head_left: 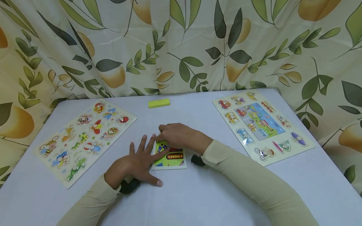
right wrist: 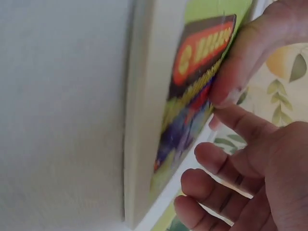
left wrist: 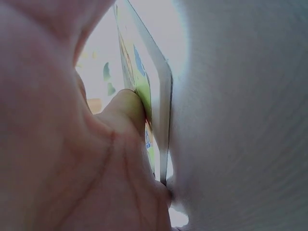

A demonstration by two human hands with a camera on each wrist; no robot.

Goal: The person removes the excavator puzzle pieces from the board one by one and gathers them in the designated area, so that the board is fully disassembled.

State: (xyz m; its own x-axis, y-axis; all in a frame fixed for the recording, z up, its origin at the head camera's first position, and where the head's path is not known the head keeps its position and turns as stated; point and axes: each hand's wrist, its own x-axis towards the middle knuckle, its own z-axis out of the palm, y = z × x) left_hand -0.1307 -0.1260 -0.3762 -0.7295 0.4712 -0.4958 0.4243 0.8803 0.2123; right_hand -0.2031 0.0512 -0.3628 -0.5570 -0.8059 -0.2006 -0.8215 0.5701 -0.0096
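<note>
A small jigsaw puzzle (head_left: 173,161) in a white frame lies at the middle of the table, with a red and black tracked machine on a green ground. My left hand (head_left: 138,163) spreads over its left side, index finger laid across the picture and thumb out on the cloth. In the left wrist view, a finger rests against the face of the puzzle (left wrist: 140,84). Over the top edge is my right hand (head_left: 183,136). The right wrist view shows its fingers (right wrist: 199,183) loosely bent beside the puzzle (right wrist: 192,91), its thumb tip right at the surface.
An insect picture board (head_left: 93,138) lies at the left, and a vehicle picture board (head_left: 266,150) at the right. Near the back edge sits a yellow-green block (head_left: 159,103). Behind the white-covered table (head_left: 183,201) hangs a leaf-patterned curtain (head_left: 181,47).
</note>
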